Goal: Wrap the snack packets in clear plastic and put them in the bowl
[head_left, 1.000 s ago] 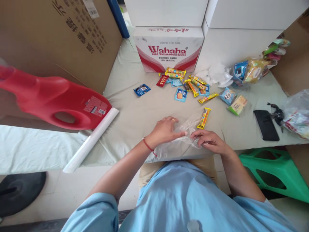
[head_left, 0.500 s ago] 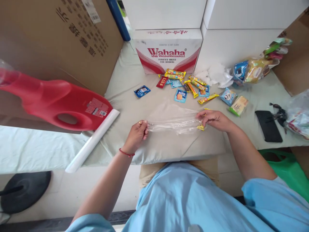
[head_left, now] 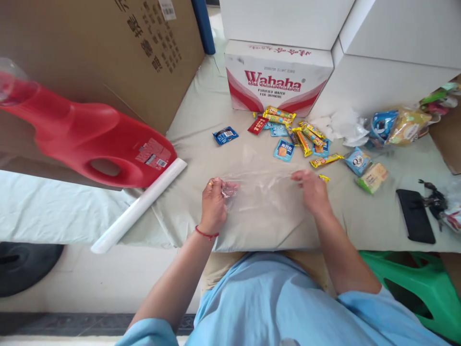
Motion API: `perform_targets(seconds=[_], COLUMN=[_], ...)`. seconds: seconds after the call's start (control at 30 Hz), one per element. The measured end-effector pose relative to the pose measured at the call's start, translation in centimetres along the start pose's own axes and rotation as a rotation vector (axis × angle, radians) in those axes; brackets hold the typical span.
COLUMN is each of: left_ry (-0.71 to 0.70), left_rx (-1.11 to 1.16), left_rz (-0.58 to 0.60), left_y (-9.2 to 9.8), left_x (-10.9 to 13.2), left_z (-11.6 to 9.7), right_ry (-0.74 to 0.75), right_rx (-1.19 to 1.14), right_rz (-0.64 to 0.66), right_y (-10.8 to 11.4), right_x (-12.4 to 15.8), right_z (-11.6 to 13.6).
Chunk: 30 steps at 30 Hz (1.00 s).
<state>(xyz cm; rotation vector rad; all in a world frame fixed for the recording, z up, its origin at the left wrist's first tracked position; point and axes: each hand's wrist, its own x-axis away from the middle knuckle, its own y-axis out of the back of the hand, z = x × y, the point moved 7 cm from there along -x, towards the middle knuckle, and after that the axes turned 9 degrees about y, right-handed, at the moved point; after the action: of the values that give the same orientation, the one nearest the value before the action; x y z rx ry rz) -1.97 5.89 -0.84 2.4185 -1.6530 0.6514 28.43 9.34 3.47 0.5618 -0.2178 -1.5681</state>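
A thin, clear plastic bag [head_left: 262, 192] is spread low over the cloth-covered table between my hands. My left hand [head_left: 215, 204], with a ring and a red cord at the wrist, is closed on the bag's gathered left end. Near its right edge is my right hand [head_left: 312, 191], blurred by motion. Its fingertips reach the plastic, but whether they grip it I cannot tell. Just beyond that hand, the end of a yellow snack packet [head_left: 324, 178] shows; the rest is hidden. Farther back lie several yellow stick packets [head_left: 302, 140] and a light-blue snack packet [head_left: 284, 150].
To the left are a red plastic jug [head_left: 118, 144] and a white roll [head_left: 140, 206]. A Wahaha carton [head_left: 275, 79] stands behind the snacks. On the right are two wrapped snacks, including a blue packet [head_left: 357, 161], a black phone [head_left: 415, 216] and a green stool [head_left: 406, 283] below.
The view has shifted, so the table items sit farther right. My right hand has come closer to my left. The plastic, stretched in a narrow band before, now spreads wider and looser.
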Motion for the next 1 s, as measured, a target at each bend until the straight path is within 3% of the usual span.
perform_targets(seconds=[0.1, 0.2, 0.4, 0.5, 0.57, 0.67, 0.73, 0.77, 0.83, 0.9, 0.93, 1.0], left_ry=[-0.029, -0.032, 0.056, 0.077, -0.016, -0.396, -0.651, -0.735, -0.802, -0.779, -0.745, -0.643], left_rx=[0.015, 0.01, -0.014, -0.109, -0.274, -0.639, -0.885, -0.996, -1.171, -1.258, -1.277, -1.303], left_rz=[-0.071, -0.078, -0.129, -0.204, -0.303, -0.46, -0.369, -0.222, 0.148, 0.366, 0.372, 0.265], left_y=[-0.3, -0.3, 2.8, 4.6, 5.4, 4.9, 2.7, 1.1, -1.8, -3.4, -3.7, -3.6], left_x=[0.3, 0.4, -0.9, -1.2, -0.7, 1.9, 3.7, 4.2, 4.8, 4.6, 4.1, 2.5], left_z=[0.1, 0.1, 0.3, 0.2, -0.6, -3.2, -4.0, -3.7, -2.3, -1.1, -1.0, -1.3], right_ry=[0.133, 0.142, -0.291, -0.342, -0.34, -0.321, -0.307, -0.301, -0.286, -0.269, -0.261, -0.246], right_rx=[0.191, 0.204, -0.215, -0.253, -0.212, -0.144, -0.123, -0.119, -0.116, -0.093, -0.069, -0.01], right_rz=[0.105, 0.067, -0.033, -0.092, -0.071, -0.023, -0.01, -0.006, 0.003, 0.009, 0.013, 0.027], right_y=[-3.5, -5.2, -4.0, -2.7, -2.5, -2.5, -2.4, -2.4, -2.2, -1.9, -1.6, -1.1], right_x=[3.3, 3.0, 0.6, 1.3, 2.1, 3.0, 3.1, 3.1, 3.0, 3.0, 3.0, 3.3], right_z=[2.5, 2.7, -2.9, -3.7, -3.8, -3.6, -3.6, -3.5, -3.4, -3.3, -3.3, -3.3])
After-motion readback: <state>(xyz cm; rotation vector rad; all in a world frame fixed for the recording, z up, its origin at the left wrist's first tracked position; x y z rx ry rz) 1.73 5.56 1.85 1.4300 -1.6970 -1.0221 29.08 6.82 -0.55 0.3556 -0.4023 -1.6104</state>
